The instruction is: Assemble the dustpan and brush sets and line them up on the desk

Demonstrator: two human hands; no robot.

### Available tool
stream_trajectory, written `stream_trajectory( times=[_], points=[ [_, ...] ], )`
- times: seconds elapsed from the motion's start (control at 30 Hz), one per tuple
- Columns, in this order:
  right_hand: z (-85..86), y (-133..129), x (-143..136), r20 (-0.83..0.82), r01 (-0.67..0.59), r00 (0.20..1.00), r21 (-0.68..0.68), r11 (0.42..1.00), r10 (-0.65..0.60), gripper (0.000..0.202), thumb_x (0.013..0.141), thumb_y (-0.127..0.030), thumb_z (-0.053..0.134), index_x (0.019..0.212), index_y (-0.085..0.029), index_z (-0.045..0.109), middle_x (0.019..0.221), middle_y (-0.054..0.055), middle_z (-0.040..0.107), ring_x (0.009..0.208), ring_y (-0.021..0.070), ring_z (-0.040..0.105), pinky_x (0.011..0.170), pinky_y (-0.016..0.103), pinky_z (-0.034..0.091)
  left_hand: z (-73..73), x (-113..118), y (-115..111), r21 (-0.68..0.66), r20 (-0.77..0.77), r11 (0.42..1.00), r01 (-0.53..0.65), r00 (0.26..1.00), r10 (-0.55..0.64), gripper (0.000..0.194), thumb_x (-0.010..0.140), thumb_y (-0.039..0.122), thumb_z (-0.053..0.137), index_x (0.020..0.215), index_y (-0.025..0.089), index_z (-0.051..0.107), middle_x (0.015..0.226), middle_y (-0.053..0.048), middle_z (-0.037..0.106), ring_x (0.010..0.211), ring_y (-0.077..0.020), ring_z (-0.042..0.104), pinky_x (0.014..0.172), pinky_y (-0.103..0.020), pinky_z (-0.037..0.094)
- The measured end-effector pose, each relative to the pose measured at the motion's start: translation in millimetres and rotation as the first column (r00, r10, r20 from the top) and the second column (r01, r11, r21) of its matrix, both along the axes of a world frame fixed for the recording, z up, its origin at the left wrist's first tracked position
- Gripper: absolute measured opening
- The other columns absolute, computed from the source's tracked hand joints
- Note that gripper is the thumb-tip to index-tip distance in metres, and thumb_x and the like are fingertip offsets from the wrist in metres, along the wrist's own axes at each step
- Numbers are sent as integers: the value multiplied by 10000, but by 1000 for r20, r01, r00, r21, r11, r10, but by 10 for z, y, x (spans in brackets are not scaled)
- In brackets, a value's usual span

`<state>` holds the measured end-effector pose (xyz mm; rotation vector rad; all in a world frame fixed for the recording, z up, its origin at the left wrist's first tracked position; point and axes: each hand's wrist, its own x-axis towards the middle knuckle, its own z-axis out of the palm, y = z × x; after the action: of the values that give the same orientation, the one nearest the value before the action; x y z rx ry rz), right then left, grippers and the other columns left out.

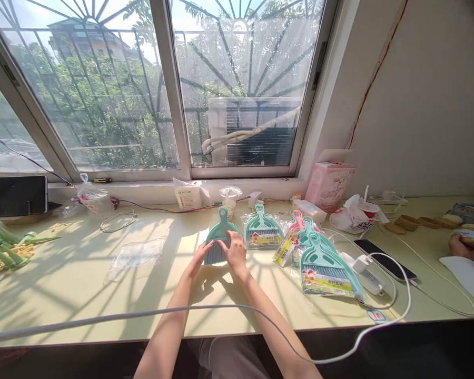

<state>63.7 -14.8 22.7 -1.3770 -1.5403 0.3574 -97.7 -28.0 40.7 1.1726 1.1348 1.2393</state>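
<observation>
A teal dustpan stands handle-up on the table in front of me, with a grey-bristled hand brush nested against it. My left hand grips the left edge, its thumb lying toward the brush. On the right side, my right hand has its fingers round the pan's edge and its thumb pointing inward over the brush. Just to the right lies a bagged teal dustpan set with a printed label. Farther right, several more bagged sets overlap, one of them pink.
An empty clear plastic bag lies to the left. A white cable crosses in front of my forearms. At right are a phone, a power strip and another person's hand. A tablet stands far left.
</observation>
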Motion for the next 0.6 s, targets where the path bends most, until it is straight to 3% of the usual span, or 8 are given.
stream_trajectory(
  times=[0.17, 0.3, 0.43, 0.53, 0.6],
  points=[
    [-13, 79, 46, -45, 19, 999, -71, 997, -22, 173, 992, -393, 810, 1032, -225, 803, 1113, 143, 841, 1152, 349, 772, 1046, 441, 593, 3, -101, 16, 4, 0, 994, 108, 994, -108, 891, 674, 1010, 840, 1100, 230, 909, 1184, -191, 890, 1384, -515, 733, 1284, -619, 501],
    [2, 69, 5, -84, 22, 996, -24, 999, -24, 131, 985, -370, 788, 1001, -241, 813, 1087, 137, 842, 1121, 348, 776, 1027, 449, 594, 0, -172, 35, 27, 21, 998, 59, 998, -60, 1017, 620, 1067, 815, 1142, 197, 900, 1170, -224, 885, 1388, -528, 734, 1284, -627, 508],
    [22, 8, -29, -92, 12, 996, 4, 1000, -12, 103, 1004, -355, 746, 999, -292, 827, 1113, 151, 833, 1139, 372, 761, 1006, 477, 600, 19, -154, 82, 57, -23, 997, -55, 998, 56, 843, 704, 912, 870, 1149, 196, 879, 1138, -203, 879, 1387, -506, 720, 1248, -614, 533],
    [51, -31, -21, -71, -4, 997, -14, 1000, 3, 115, 1022, -366, 739, 1042, -296, 828, 1171, 166, 825, 1186, 384, 742, 1022, 488, 598, 6, -121, 113, 71, -50, 987, -142, 988, 146, 512, 843, 626, 831, 1114, 193, 873, 1072, -154, 872, 1273, -440, 757, 1165, -562, 584],
    [72, -47, -12, -46, -14, 999, -28, 1000, 13, 130, 1042, -372, 734, 1068, -278, 819, 1198, 169, 817, 1214, 378, 733, 1044, 481, 589, -14, -107, 124, 98, -42, 980, -170, 984, 175, 368, 852, 454, 769, 1083, 187, 874, 1021, -131, 861, 1191, -395, 771, 1124, -527, 602]
  ],
)
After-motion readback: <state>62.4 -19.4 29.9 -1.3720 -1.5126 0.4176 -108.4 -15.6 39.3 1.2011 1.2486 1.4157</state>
